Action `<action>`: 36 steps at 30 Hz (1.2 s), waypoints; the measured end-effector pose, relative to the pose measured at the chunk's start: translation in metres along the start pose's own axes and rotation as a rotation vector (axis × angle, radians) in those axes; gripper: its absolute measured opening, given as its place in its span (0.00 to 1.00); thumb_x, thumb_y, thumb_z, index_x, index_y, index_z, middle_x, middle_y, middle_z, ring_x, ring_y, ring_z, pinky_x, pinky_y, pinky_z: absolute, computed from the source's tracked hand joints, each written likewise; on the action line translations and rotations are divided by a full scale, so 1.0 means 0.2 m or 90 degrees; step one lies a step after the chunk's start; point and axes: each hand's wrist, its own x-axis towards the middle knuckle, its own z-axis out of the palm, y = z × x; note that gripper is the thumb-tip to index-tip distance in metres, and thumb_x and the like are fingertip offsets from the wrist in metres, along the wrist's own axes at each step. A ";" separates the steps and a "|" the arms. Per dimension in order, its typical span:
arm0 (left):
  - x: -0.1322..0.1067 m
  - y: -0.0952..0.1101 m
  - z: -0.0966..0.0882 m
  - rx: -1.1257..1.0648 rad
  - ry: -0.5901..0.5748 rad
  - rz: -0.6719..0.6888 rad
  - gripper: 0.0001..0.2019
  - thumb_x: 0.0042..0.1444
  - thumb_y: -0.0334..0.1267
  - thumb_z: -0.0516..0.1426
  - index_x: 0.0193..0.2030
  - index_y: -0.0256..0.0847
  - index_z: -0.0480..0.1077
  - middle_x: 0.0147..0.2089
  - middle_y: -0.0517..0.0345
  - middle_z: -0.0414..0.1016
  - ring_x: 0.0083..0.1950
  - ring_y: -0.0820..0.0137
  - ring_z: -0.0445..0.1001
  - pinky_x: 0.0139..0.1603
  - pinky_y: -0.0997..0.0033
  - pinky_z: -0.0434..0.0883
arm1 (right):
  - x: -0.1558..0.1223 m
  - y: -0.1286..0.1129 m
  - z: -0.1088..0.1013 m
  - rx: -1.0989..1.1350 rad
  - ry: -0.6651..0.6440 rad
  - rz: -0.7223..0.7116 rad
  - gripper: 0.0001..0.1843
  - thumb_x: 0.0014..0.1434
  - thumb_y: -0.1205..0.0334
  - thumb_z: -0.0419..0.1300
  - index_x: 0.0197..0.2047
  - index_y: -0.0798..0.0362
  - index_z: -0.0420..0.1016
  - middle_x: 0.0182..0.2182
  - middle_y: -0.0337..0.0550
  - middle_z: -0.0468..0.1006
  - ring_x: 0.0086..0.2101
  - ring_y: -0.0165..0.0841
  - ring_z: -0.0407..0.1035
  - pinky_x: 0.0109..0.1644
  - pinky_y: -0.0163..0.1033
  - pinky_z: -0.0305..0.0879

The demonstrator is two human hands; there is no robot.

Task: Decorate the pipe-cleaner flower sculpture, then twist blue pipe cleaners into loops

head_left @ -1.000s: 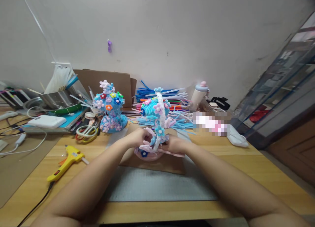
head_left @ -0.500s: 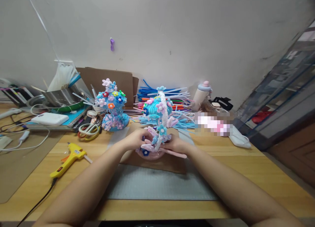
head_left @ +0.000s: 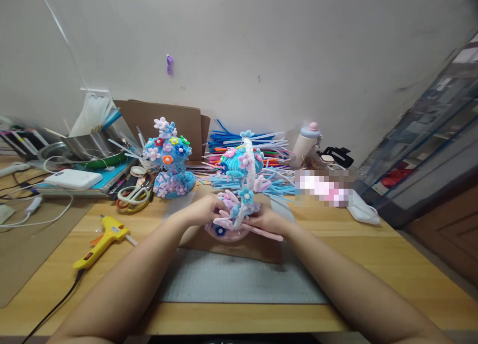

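A small pink pipe-cleaner basket (head_left: 228,230) with a tall white handle and little pink and blue flowers stands on a piece of brown cardboard (head_left: 257,248) over a grey mat. My left hand (head_left: 203,209) is closed on its left rim. My right hand (head_left: 267,218) is closed on its right side, with a pink pipe cleaner (head_left: 267,231) sticking out below the fingers. A finished blue flower-covered piece (head_left: 169,160) stands behind to the left.
A yellow glue gun (head_left: 100,240) with a black cord lies at the left. Scissors (head_left: 131,194), a white power bank (head_left: 72,178), a metal bowl (head_left: 87,147) and cables crowd the far left. A heap of coloured pipe cleaners (head_left: 257,157) and a bottle (head_left: 305,144) line the wall.
Both hands stay on the basket and shift slightly around its rim; my view has drifted a little, otherwise nothing on the table has moved.
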 end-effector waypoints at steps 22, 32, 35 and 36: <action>-0.22 0.18 -0.07 0.033 0.239 -0.081 0.07 0.56 0.37 0.53 0.37 0.40 0.72 0.38 0.56 0.75 0.41 0.67 0.70 0.43 0.69 0.65 | -0.21 -0.05 -0.20 -0.087 0.108 -0.017 0.20 0.56 0.44 0.55 0.29 0.55 0.69 0.26 0.40 0.71 0.29 0.31 0.65 0.33 0.35 0.60; -0.41 0.49 0.34 -0.220 0.250 -0.132 0.06 0.53 0.35 0.55 0.38 0.44 0.70 0.35 0.58 0.72 0.37 0.69 0.69 0.37 0.70 0.67 | -0.42 -0.33 -0.09 -0.467 0.173 -0.148 0.09 0.61 0.58 0.53 0.33 0.51 0.71 0.29 0.39 0.76 0.30 0.31 0.66 0.43 0.42 0.52; -0.34 0.48 0.48 -0.419 0.230 -0.213 0.09 0.51 0.36 0.56 0.41 0.42 0.69 0.33 0.58 0.70 0.34 0.70 0.69 0.33 0.72 0.67 | -0.49 -0.35 0.06 -0.525 0.225 -0.142 0.10 0.62 0.59 0.51 0.34 0.51 0.71 0.31 0.42 0.78 0.32 0.34 0.67 0.40 0.42 0.52; -0.32 0.48 0.51 -0.487 0.235 -0.240 0.11 0.51 0.38 0.57 0.42 0.41 0.68 0.33 0.58 0.70 0.32 0.72 0.69 0.30 0.73 0.66 | -0.51 -0.35 0.12 -0.534 0.232 -0.133 0.10 0.62 0.60 0.50 0.35 0.50 0.71 0.33 0.42 0.78 0.33 0.35 0.68 0.39 0.41 0.53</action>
